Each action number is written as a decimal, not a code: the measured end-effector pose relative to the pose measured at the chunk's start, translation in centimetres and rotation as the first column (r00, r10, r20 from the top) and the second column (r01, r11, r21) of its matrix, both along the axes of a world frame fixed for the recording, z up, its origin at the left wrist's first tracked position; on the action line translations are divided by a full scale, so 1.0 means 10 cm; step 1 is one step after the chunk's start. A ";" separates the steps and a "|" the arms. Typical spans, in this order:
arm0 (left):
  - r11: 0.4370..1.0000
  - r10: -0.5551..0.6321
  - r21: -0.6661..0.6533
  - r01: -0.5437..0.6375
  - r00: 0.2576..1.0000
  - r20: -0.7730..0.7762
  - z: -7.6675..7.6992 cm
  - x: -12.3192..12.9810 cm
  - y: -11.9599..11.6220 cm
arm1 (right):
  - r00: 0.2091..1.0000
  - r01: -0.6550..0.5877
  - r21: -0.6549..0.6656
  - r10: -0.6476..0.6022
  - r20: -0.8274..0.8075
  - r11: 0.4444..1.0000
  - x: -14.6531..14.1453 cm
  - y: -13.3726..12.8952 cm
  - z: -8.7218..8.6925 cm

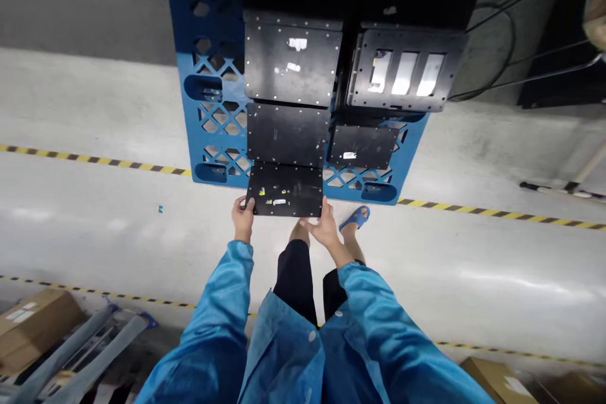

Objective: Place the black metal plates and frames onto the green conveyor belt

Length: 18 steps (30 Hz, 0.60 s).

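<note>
A flat black panel (303, 184) with small yellow and white labels lies at the front edge of the blue pallet, jutting out towards me. My left hand (243, 214) grips its left front corner, thumb on top. At the right front corner my right hand (324, 224) holds it, fingers along the side and underneath. Directly behind sits another black panel (288, 134) with screws along its rim. A larger dark panel (269, 63) with white stickers lies farther back. To the right are a smaller black panel (367, 142) and a plate with three slots (423, 98).
The blue pallet (186, 113) has a lattice deck and oval openings. Yellow-black tape (118, 163) crosses the grey floor. Cables (509, 69) lie at the right. Cardboard boxes (52, 312) and grey metal posts (118, 344) are at lower left.
</note>
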<state>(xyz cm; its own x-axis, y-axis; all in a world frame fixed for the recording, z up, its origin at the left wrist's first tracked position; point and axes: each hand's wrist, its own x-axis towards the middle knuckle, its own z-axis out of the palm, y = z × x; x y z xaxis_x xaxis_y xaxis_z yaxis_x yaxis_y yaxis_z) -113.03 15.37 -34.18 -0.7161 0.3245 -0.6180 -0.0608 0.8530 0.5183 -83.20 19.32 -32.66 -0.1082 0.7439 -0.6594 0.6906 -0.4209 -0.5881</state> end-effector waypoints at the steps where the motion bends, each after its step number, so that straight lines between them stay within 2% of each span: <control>1: 0.999 0.037 0.016 -0.038 0.998 0.041 0.08 -0.05 0.05 | 0.998 -0.060 0.028 0.060 -0.031 0.998 0.08 0.06 0.05; 3: 0.994 0.112 -0.010 -0.111 0.988 0.102 0.21 -0.15 0.19 | 0.984 -0.158 0.131 0.167 -0.061 0.979 0.22 0.25 0.08; 5: 0.993 0.119 -0.029 -0.117 0.986 0.116 0.27 -0.24 0.37 | 0.976 -0.191 0.247 0.211 -0.056 0.950 0.30 0.50 0.04; 7: 0.995 0.089 0.036 -0.094 0.988 0.125 0.29 -0.33 0.52 | 0.967 -0.199 0.312 0.238 -0.092 0.929 0.32 0.75 -0.02; 9: 0.985 0.013 0.168 -0.049 0.977 0.211 0.28 -0.42 0.62 | 0.951 -0.193 0.320 0.257 -0.171 0.927 0.30 0.96 -0.08; 12: 0.929 -0.202 0.363 0.068 0.917 0.344 0.22 -0.56 0.71 | 0.959 -0.089 0.299 0.163 -0.233 0.950 0.25 1.15 -0.11; 14: 0.885 -0.333 0.430 0.180 0.889 0.314 0.15 -0.61 0.78 | 0.975 0.019 0.266 0.041 -0.216 0.964 0.20 1.20 -0.11; 16: 0.845 -0.406 0.472 0.251 0.875 0.263 0.06 -0.62 0.87 | 0.981 0.095 0.200 -0.058 -0.184 0.975 0.15 1.19 -0.13; 18: 0.812 -0.426 0.519 0.266 0.879 0.215 -0.02 -0.57 0.94 | 0.976 0.158 0.127 -0.135 -0.174 0.979 0.11 1.14 -0.17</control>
<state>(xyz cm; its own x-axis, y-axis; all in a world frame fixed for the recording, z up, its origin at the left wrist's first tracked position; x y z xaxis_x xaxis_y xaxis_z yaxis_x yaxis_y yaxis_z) -118.73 24.80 -34.43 -0.2984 0.8147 -0.4972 -0.0314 0.5122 0.8583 -82.10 30.75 -34.36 -0.0887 0.8429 -0.5307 0.5173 -0.4163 -0.7477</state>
